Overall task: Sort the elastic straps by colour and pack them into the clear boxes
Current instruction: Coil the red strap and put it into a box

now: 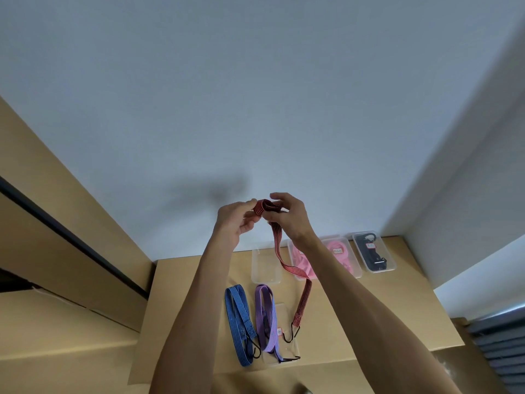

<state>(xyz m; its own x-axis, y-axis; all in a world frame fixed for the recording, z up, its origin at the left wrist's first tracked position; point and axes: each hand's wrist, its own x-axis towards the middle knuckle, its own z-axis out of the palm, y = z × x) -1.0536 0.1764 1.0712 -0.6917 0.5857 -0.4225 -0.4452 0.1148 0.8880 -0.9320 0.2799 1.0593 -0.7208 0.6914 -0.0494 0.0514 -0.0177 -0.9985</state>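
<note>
Small labels (370, 245) on the clear boxes (374, 253) are too blurred to read.

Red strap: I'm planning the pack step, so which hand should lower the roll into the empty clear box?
Probably the left hand: the empty clear box lies below it, while the right hand hangs above the pink-filled box. Both hold the red strap.

Both hands were raised above the table (369, 308). The left hand (237, 220) and right hand (287, 214) pinched a folded bundle of the red strap (277, 240) between their fingertips. Its free length hung below the fingers, hook (291, 334) lowermost.
</note>
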